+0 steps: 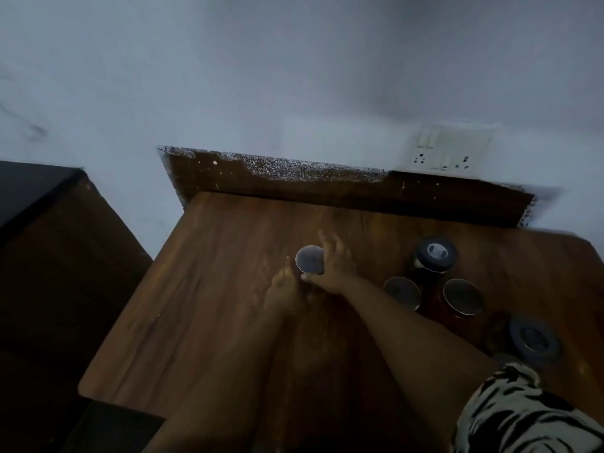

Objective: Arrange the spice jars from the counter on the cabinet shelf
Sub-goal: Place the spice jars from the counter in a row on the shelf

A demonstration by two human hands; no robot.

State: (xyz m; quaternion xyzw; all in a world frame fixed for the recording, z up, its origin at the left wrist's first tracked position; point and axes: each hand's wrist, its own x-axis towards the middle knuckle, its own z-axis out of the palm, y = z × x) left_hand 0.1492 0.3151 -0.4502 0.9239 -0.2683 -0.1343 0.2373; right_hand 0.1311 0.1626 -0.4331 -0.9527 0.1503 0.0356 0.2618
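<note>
A spice jar (309,258) with a round grey metal lid stands upright near the middle of the brown wooden surface (209,289). Both my hands are around it: my left hand (285,291) cups its left and near side, my right hand (334,263) wraps its right side with fingers stretched past it. The jar's body is hidden beneath the lid and hands. To the right stands a cluster of jars: a black-lidded one (434,254) and two metal-lidded ones (402,293) (462,296). Another black-lidded jar (534,341) sits nearer the right edge.
A dark raised back panel (327,188) runs behind the wooden surface, with a white wall above and a switch-and-socket plate (449,148) at the right. A dark cabinet (49,240) stands to the left across a gap. My patterned sleeve (523,410) fills the lower right.
</note>
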